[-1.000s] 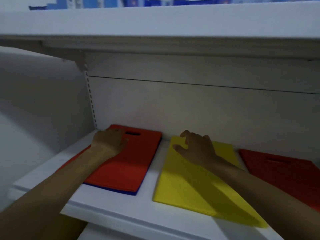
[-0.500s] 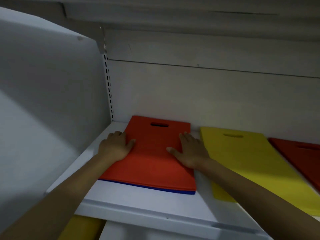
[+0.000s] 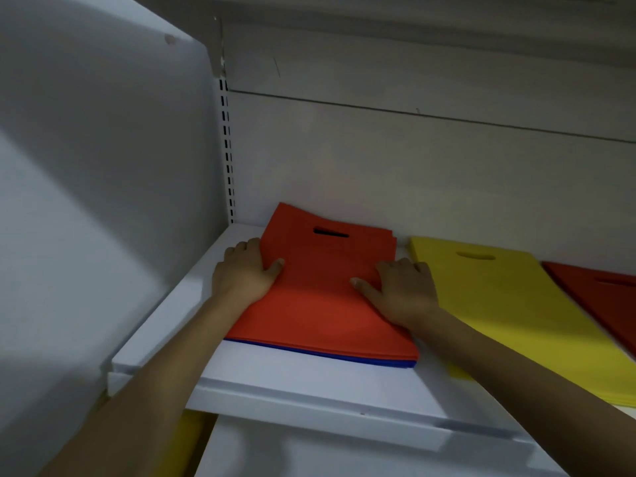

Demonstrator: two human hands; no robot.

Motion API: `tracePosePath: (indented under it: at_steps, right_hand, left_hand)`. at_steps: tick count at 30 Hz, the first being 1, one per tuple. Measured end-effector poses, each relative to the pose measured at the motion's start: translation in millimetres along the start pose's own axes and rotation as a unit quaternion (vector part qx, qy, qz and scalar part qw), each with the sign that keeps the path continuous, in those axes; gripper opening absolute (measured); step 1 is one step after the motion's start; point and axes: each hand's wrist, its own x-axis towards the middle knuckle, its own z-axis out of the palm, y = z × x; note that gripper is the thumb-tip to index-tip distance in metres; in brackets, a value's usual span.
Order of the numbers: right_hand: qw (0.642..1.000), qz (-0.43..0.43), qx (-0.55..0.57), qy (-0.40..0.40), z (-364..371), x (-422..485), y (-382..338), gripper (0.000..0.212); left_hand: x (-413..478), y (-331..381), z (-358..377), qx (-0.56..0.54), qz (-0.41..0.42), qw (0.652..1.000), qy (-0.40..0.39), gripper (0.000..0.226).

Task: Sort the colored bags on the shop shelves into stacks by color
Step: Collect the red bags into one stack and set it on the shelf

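Note:
A stack of red bags (image 3: 320,301) with a cut-out handle lies at the left end of the white shelf (image 3: 292,383), on top of a thin blue bag (image 3: 344,355) whose front edge shows. My left hand (image 3: 241,273) grips the stack's left edge with the thumb on top. At the right edge, my right hand (image 3: 402,290) holds it the same way. The stack's far left corner is raised against the back wall. A yellow stack (image 3: 499,297) lies to the right, then a darker red stack (image 3: 605,290).
A grey side panel (image 3: 103,166) closes the shelf on the left, next to a slotted upright (image 3: 227,149). The back wall stands just behind the bags. Something yellow (image 3: 186,442) shows on the level below. Another shelf hangs overhead.
My right hand left the yellow stack and came to the red stack's right edge. Both hands now hold its sides, and its far left corner has lifted. The view moved closer and left.

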Motion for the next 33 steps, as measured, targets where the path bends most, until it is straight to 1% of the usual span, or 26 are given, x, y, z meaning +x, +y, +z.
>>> tracePosePath:
  at_steps: [1,4,6,8,9,10,11,12,13,14,15,17,18,19,20,21,23,25,27,28,31,33]
  right_hand:
    - [1.000,-0.003,-0.014,0.026,2,-1,-1,0.080]
    - [0.996,-0.024,-0.020,0.088,3,-2,-2,0.068]
    - [0.997,-0.027,0.002,0.074,0,-3,-3,0.063]
    - [0.995,-0.001,0.077,0.068,-3,-3,-1,0.052]
    - [0.986,0.021,0.153,0.063,-5,-2,-1,0.047]
    - [0.965,0.050,0.248,0.062,-7,-2,-1,0.047]
    - [0.930,0.087,0.348,0.077,-8,-1,0,0.049]
    - [0.886,0.134,0.433,0.092,-10,2,1,0.053]
    - [0.837,0.187,0.504,0.099,-14,5,2,0.057]
    - [0.786,0.241,0.563,0.087,-18,7,3,0.058]
    - [0.731,0.284,0.617,0.071,-23,9,5,0.053]
    - [0.623,0.319,0.714,0.008,-34,13,12,0.018]
    - [0.581,0.323,0.746,-0.032,-39,14,15,0.011]
    - [0.559,0.321,0.762,-0.066,-43,15,19,0.014]
    - [0.556,0.312,0.765,-0.090,-46,16,24,0.016]
    - [0.561,0.306,0.762,-0.106,-49,17,29,0.018]
    - [0.567,0.300,0.759,-0.113,-55,20,42,0.022]
    - [0.575,0.291,0.755,-0.121,-59,21,59,0.023]
    - [0.587,0.275,0.750,-0.128,-64,20,82,0.025]
    - [0.592,0.268,0.750,-0.126,-66,19,95,0.027]
    - [0.603,0.256,0.748,-0.103,-81,6,141,0.031]
    - [0.613,0.262,0.740,-0.088,-90,-7,178,0.032]
  left_hand:
    - [-1,-1,0,-0.012,0.012,1.000,0.010,0.060]
    - [-3,-3,-1,-0.031,0.041,0.998,0.048,0.053]
    - [-3,-4,-1,-0.036,0.054,0.995,0.070,0.048]
    - [-4,-5,-2,-0.046,0.060,0.993,0.087,0.042]
    - [-5,-5,-2,-0.052,0.058,0.992,0.095,0.040]
    - [-5,-6,-3,-0.060,0.053,0.991,0.105,0.038]
    - [-5,-6,-5,-0.070,0.042,0.990,0.113,0.036]
    - [-5,-6,-6,-0.083,0.028,0.989,0.117,0.033]
    - [-5,-6,-8,-0.097,0.013,0.988,0.116,0.030]
    - [-5,-6,-10,-0.114,0.000,0.987,0.114,0.027]
    - [-4,-6,-12,-0.132,-0.009,0.985,0.110,0.023]
    - [0,-3,-17,-0.170,-0.013,0.980,0.103,0.017]
    - [3,2,-21,-0.186,-0.011,0.977,0.101,0.015]
    - [8,7,-25,-0.197,-0.009,0.975,0.098,0.014]
    - [13,14,-29,-0.204,-0.008,0.974,0.095,0.013]
    - [18,22,-34,-0.213,-0.010,0.973,0.089,0.012]
    - [23,42,-43,-0.244,-0.015,0.967,0.074,0.012]
    - [23,62,-52,-0.284,-0.010,0.957,0.051,0.024]
    - [17,84,-59,-0.324,0.004,0.946,0.003,0.039]
    - [15,96,-61,-0.340,0.015,0.940,-0.022,0.041]
    - [9,137,-58,-0.341,0.052,0.937,-0.061,0.034]
    - [2,170,-49,-0.335,0.062,0.936,-0.092,0.031]
